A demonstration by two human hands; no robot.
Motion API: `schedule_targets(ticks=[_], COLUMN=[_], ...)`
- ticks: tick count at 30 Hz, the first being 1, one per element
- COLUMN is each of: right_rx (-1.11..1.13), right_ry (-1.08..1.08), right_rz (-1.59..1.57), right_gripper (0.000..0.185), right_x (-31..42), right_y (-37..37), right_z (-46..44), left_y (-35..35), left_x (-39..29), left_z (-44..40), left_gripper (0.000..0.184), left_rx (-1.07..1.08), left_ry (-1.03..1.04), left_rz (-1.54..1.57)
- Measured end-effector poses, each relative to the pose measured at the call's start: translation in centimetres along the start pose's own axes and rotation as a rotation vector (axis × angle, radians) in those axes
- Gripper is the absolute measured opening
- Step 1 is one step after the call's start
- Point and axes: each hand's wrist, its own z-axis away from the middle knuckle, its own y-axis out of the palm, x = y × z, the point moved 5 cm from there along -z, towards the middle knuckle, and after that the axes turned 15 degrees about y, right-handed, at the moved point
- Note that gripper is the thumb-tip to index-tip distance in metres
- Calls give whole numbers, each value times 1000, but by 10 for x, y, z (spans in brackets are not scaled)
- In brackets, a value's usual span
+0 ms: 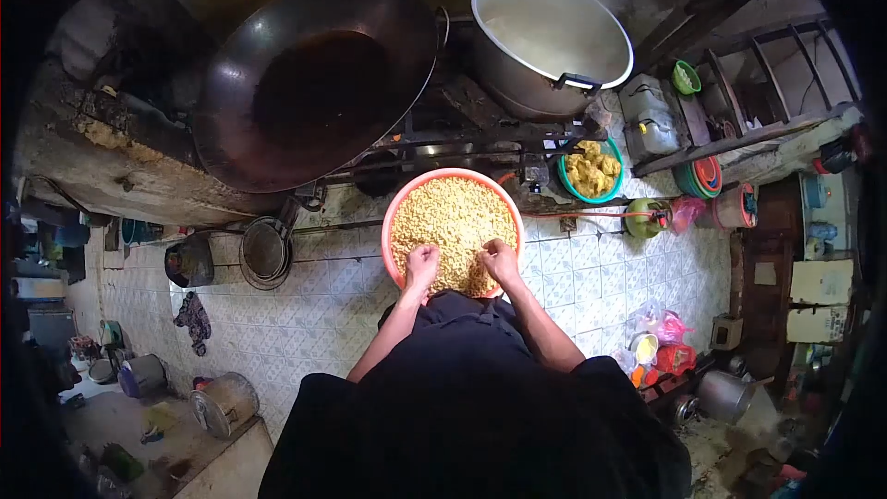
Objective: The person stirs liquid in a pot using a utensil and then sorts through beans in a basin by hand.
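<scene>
A round basin with a pink-orange rim (387, 238) is heaped with small pale yellow pieces (453, 212), like beans or kernels; their exact kind is too small to tell. Over the near left part of the heap is my left hand (422, 265), fingers curled in and pressed together. My right hand (500, 261) sits at the near right part, inside the rim, its fingers also closed in a pinch. Whatever either hand holds is too small to make out. The basin stands right in front of my dark clothing.
Beyond the basin, a large dark wok (319, 83) and a tall metal pot (554, 28) sit on the stove. Right of it are a teal bowl of yellow food (591, 171) and a green gas cylinder (647, 218). Metal pans (265, 249) lie on the tiled floor at left.
</scene>
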Motion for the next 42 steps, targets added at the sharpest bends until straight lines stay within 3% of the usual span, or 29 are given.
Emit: schedule_targets(ticks=[2, 4, 7, 11, 18, 20, 22, 26, 30, 32, 35, 38, 42], right_rx=[-17, -241, -259, -184, -183, -83, -119, -124, -89, 70, 82, 95, 57], right_ry=[68, -91, -61, -168, -162, 0, -35, 32, -320, -336, -335, -315, -239], right_rz=[0, 157, 71, 142, 188, 45, 8, -6, 57, 209, 102, 96, -1], right_gripper=[17, 15, 13, 10, 12, 15, 17, 16, 8, 10, 12, 14, 15], right_x=[-30, -34, -13, -10, 1, 13, 15, 20, 57, 66, 83, 85, 80], right_y=[0, 0, -9, -7, -13, -17, -15, -8, -8, 7, 12, 18, 34], right_z=[-22, -31, -30, -39, -21, -6, 2, 16, 41, 47, 64, 66, 64], left_y=[0, -5, -12, -14, -21, -20, -18, -11, 6, 13, 12, 3, -11], left_x=[-10, 3, 22, 15, 12, 7, -12, -20, -41, -45, -49, -41, -34], left_z=[5, 2, -2, 1, 11, 11, 13, 10, 12, 13, 8, 2, -9], left_gripper=[10, 5, 10, 14, 20, 21, 23, 23, 21, 19, 16, 11, 13], left_rx=[16, 71, 8, 42, -32, -42, -12, 84, 224, 250, 327, 432, 556], left_ry=[157, 188, 142, 158, 77, 106, 158, 202, 327, 342, 367, 97, 11], left_rz=[-32, -103, -210, -243, -207, -297, -469, -363, -260, -170, -230, -18, 63])
